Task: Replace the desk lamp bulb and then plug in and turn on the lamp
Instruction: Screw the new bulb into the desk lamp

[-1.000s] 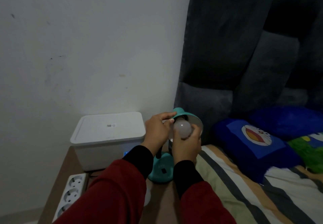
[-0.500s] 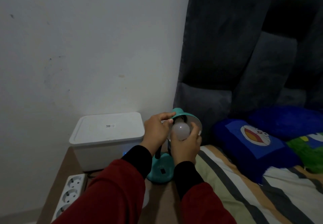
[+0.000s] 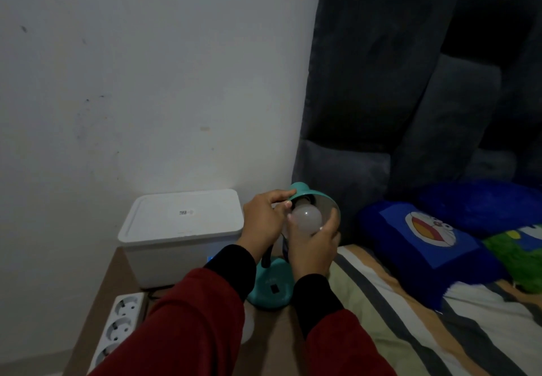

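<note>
Dim light falls on a white wall (image 3: pixel 146 82) and a dark padded headboard (image 3: pixel 410 96); below them a brown worktop (image 3: pixel 269 334) stands beside a bed with a striped sheet (image 3: pixel 396 317) and a blue cartoon pillow (image 3: pixel 425 243). On the worktop sit a white box (image 3: pixel 181 229), a white power strip (image 3: pixel 117 328) at the near left, and a teal lamp (image 3: pixel 271 284); its shade (image 3: pixel 308 196) tilts toward the bed. Left hand (image 3: pixel 262 223) pinches the shade's rim, fingers closed on it; right hand (image 3: pixel 313 246) cups a white bulb (image 3: pixel 306 218) from below, fingers wrapped around it, the bulb sitting at the mouth of the shade; whether it is seated in the socket I cannot tell. Both sleeves are red over black cuffs.
</note>
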